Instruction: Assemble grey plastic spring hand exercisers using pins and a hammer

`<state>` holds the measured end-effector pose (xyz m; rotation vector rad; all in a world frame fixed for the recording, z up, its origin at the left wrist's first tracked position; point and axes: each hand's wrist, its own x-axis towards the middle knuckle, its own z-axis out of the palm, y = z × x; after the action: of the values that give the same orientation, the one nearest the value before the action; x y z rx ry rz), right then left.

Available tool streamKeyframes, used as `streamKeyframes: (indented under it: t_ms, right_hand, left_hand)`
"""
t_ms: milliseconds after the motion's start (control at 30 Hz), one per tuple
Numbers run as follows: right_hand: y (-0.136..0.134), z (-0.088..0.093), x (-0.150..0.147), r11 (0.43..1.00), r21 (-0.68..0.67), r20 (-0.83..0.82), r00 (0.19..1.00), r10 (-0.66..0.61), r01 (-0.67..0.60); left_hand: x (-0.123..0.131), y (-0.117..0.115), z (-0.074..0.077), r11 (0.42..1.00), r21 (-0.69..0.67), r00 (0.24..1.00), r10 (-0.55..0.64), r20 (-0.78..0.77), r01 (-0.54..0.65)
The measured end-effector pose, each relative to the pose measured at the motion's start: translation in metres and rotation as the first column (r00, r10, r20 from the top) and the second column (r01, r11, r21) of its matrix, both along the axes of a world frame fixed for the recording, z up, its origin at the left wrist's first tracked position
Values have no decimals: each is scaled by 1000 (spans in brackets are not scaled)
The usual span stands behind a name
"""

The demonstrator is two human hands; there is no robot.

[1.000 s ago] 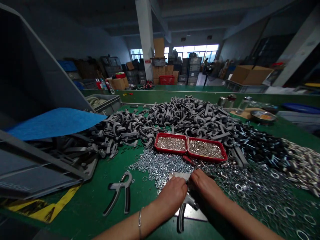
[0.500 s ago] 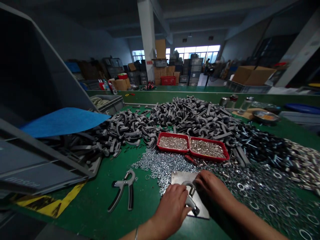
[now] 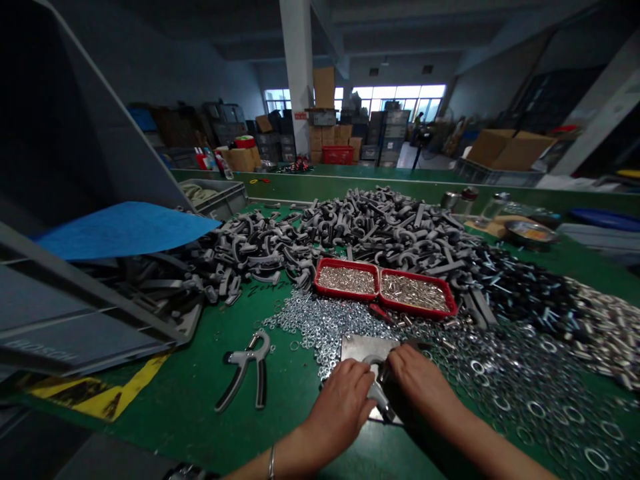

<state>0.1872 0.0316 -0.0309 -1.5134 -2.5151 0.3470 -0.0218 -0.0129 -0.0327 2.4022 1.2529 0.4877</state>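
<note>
Green bench [image 3: 200, 373]: hand gripper [image 3: 379, 393] lengthwise, hands-held.

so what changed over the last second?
Both hands closed in again: the right hand came back against the left hand over the hand gripper on the metal plate. The finished gripper and red trays stayed put.

1. Two hands: left hand [image 3: 345, 400] and right hand [image 3: 417, 380].
2. Two red trays [image 3: 345, 265] side by side, both filled with small metal parts.
3. One finished gripper [image 3: 245, 370] lying loose on the table.
4. One metal plate [image 3: 357, 347].
5. One blue sheet [image 3: 125, 227].
6. Grey handles [image 3: 360, 227], nuts [image 3: 320, 327] and rings [image 3: 525, 393]: heaps, too many to count.
</note>
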Motion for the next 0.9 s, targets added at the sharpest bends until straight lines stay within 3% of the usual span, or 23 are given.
streamKeyframes:
  t_ms: [100, 233, 300, 367, 500, 567, 700, 900]
  right_hand:
    - [-1, 4, 10, 999, 26, 12, 1000, 24, -25]
    - [-13, -4, 51, 975, 162, 128, 976, -176, 155]
    - [-22, -12, 70, 963, 134, 173, 951, -254, 233]
    - [-30, -16, 79, 959, 7, 83, 956, -282, 283]
    - [-38, -1, 72, 931, -216, -265, 900, -345, 293]
    - [-40, 12, 63, 924, -272, -330, 876, -351, 268]
    - [-41, 34, 51, 924, -318, -218, 932, -288, 211]
    - [-48, 51, 27, 948, -299, -222, 959, -179, 108]
  left_hand:
    - [3, 3, 1, 1000, 1, 1000, 5, 0, -5]
    - [10, 10, -1, 1000, 23, 1000, 5, -23, -4]
    - [14, 13, -4, 999, 35, 999, 7, -35, -6]
    - [17, 14, -8, 999, 49, 999, 19, -39, -17]
    - [17, 13, -12, 997, 75, 999, 26, -37, -23]
    - [16, 12, -10, 997, 74, 999, 26, -32, -24]
    - [18, 9, -7, 997, 48, 998, 63, 1, -63]
    - [24, 1, -18, 949, -27, 948, 315, 52, -314]
